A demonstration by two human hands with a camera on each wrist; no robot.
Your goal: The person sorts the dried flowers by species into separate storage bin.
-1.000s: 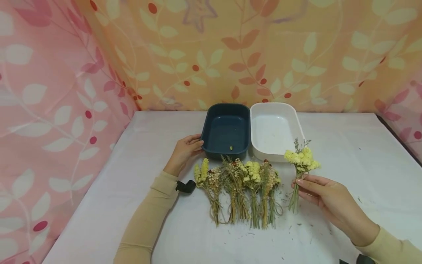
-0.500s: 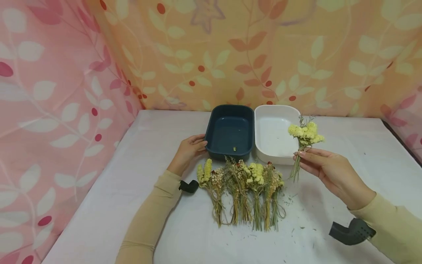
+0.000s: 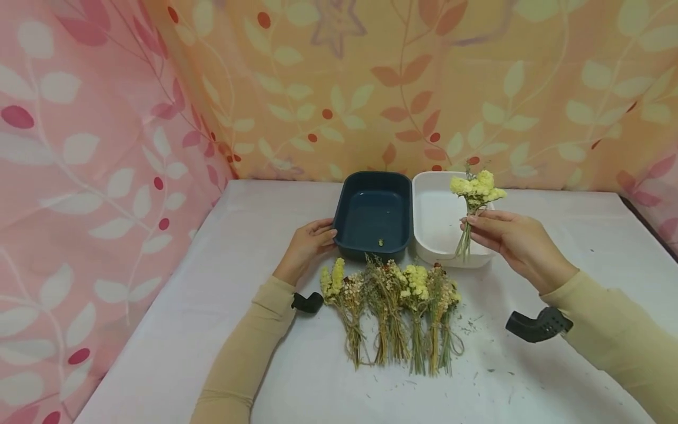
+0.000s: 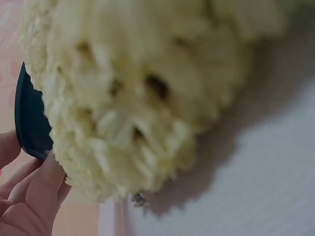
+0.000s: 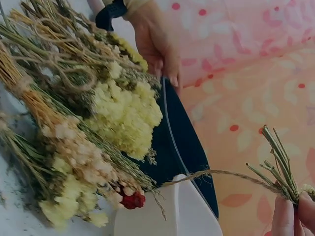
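My right hand (image 3: 516, 244) pinches the tied stems of a small bunch of dried yellow flowers (image 3: 478, 188), held upright above the white tray (image 3: 436, 206). In the right wrist view its cut stems (image 5: 281, 169) rise from the fingertips, with a length of twine trailing off them. My left hand (image 3: 306, 247) grips the left side of the dark blue tray (image 3: 371, 215), thumb and fingers at its rim. Before both trays several tied dried-flower bunches (image 3: 416, 285) lie in a row. Close yellow blossoms (image 4: 118, 123) cover much of the left wrist view.
Side by side at the back of the white-covered table (image 3: 275, 206), the two trays stand against each other. A small yellow-green scrap (image 3: 381, 242) lies inside the blue one. Stem crumbs (image 3: 492, 371) are scattered at the front right. Floral cloth (image 3: 296, 88) hangs behind.
My right hand has lifted the yellow flower bunch from the table's right side up and away from me, over the white tray. My left hand keeps its place at the blue tray.
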